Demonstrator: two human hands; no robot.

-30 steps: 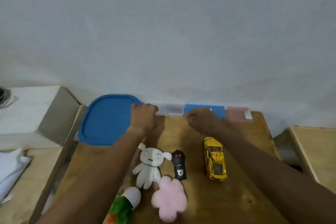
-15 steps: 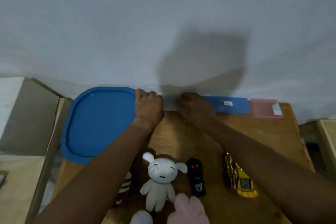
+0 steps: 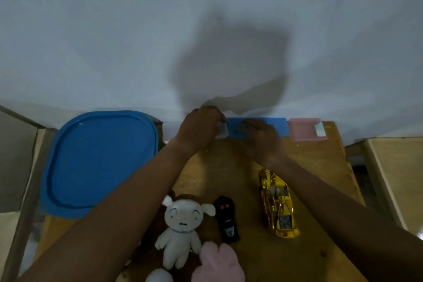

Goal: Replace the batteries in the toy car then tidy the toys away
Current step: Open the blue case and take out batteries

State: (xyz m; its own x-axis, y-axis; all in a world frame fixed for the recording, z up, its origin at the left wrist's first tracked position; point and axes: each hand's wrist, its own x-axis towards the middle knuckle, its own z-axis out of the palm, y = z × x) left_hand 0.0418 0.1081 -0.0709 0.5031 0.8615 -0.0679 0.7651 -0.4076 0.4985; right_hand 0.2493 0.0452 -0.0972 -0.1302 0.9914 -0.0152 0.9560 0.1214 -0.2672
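Plush toys sit nearest: pink plush (image 3: 217, 263) at the bottom edge, white plush dog (image 3: 180, 224) just behind it, face up, partly tucked under the left forearm. Black remote (image 3: 226, 217) lies just beside the dog. The gold toy car (image 3: 278, 204) sits right of that, wheels down on the desk (image 3: 270, 261), well apart from both hands, so the battery swap looks not yet begun. Blue lid (image 3: 100, 162) covers the left part of the desk, prob. the top of a storage tub for tidying later; no tub visible. At the far edge, against the wall, is a row of flat cases: pale case (image 3: 221, 130), blue case (image 3: 280, 125), pink case (image 3: 302, 130). Left hand (image 3: 199, 128) has its fingers curled over the pale case, seemingly gripping it, w/ the arm reaching across the toys. Right hand (image 3: 261, 138) lies on the blue case just beside it; motion blur, so can't tell if the fingers are flat or curled. Best guess: fetching batteries or a tool from the cases, w/ the right hand steadying the row while the left pulls one case out.
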